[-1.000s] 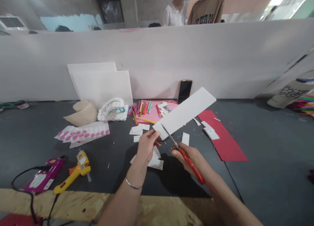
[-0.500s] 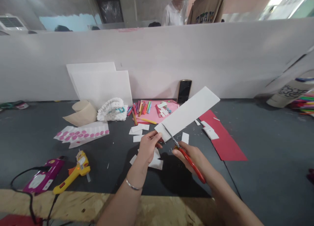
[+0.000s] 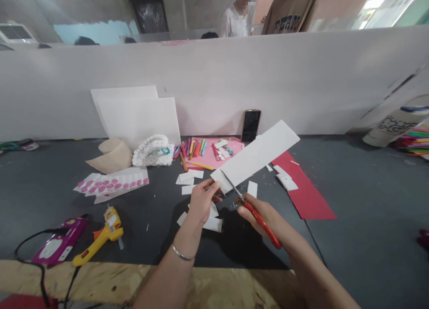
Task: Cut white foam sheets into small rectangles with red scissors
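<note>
On the dark table (image 3: pixel 351 202), the left hand (image 3: pixel 202 201) pinches a foam strip (image 3: pixel 258 155) steady for the scissors (image 3: pixel 263 226) gripped closed-fingered in the right hand (image 3: pixel 258 218).

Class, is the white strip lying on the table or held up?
Held up: the left hand pinches the strip at one end, the rest reaching unsupported over the table.

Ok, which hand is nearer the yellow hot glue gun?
Left. The left hand is to the right of the yellow hot glue gun; the right hand is further right, beyond the left hand.
</note>
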Motion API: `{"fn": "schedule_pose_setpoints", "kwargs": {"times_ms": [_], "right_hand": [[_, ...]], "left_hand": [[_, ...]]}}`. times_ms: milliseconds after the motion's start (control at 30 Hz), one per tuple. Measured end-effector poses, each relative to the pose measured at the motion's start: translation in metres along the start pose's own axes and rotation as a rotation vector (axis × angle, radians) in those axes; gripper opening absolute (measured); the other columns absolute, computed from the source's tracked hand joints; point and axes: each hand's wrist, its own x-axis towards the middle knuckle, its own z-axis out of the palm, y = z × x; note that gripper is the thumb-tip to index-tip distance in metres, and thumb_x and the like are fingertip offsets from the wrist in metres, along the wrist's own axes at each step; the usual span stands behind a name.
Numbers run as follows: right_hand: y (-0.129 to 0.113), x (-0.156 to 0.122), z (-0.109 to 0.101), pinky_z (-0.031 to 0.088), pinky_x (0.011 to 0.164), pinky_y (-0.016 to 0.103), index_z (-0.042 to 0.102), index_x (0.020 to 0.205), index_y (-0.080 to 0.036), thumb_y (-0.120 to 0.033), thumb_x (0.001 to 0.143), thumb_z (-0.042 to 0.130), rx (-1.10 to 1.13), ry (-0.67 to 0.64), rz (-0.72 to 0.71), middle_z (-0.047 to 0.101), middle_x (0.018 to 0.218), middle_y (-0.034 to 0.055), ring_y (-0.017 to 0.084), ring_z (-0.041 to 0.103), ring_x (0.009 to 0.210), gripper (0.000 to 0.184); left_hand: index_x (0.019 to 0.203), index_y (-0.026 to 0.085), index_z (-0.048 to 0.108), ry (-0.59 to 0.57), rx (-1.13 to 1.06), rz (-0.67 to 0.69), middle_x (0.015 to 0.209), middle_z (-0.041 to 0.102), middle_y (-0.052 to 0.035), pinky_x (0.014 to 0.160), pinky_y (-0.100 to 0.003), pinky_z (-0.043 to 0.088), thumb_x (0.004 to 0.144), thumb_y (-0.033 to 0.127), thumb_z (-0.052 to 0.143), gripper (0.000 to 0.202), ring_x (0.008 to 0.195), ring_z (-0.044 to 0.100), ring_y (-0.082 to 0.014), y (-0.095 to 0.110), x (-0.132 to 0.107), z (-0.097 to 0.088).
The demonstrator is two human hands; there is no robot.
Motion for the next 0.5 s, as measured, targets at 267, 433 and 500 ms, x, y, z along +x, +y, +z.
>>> {"fn": "schedule_pose_setpoints", "kwargs": {"times_ms": [267, 433, 500], "right_hand": [[-0.0029, -0.0019, -0.0018, 0.036, 0.055, 0.025, 0.047, 0.084, -0.023, -0.052, 0.089, 0.046, 0.082, -0.017, 0.003, 0.053, 0.066, -0.0022, 0.014, 0.048, 0.057, 0.03], [-0.0015, -0.0001, 0.0008, 0.038, 0.056, 0.025, 0.047, 0.08, -0.022, -0.05, 0.091, 0.044, 0.101, -0.018, 0.002, 0.053, 0.064, -0.0026, 0.013, 0.047, 0.056, 0.03], [-0.0005, 0.0016, 0.0027, 0.038, 0.056, 0.025, 0.047, 0.078, -0.022, -0.05, 0.09, 0.045, 0.042, 0.019, 0.022, 0.054, 0.064, -0.0024, 0.013, 0.048, 0.057, 0.03]], "left_hand": [[0.078, 0.013, 0.074, 0.031, -0.034, -0.018, 0.065, 0.065, -0.0022, 0.045, -0.019, 0.045, 0.059, 0.037, 0.082, 0.032, 0.057, 0.057, -0.0105, 0.0016, -0.0024, 0.0026], [0.081, 0.012, 0.075, 0.049, -0.032, -0.012, 0.066, 0.065, -0.002, 0.046, -0.02, 0.046, 0.06, 0.037, 0.081, 0.033, 0.056, 0.055, -0.01, 0.0018, -0.0025, 0.0036], [0.081, 0.012, 0.075, 0.037, -0.013, -0.005, 0.066, 0.065, -0.0022, 0.046, -0.02, 0.046, 0.06, 0.038, 0.081, 0.033, 0.057, 0.055, -0.0102, 0.001, -0.0023, 0.0028]]}}
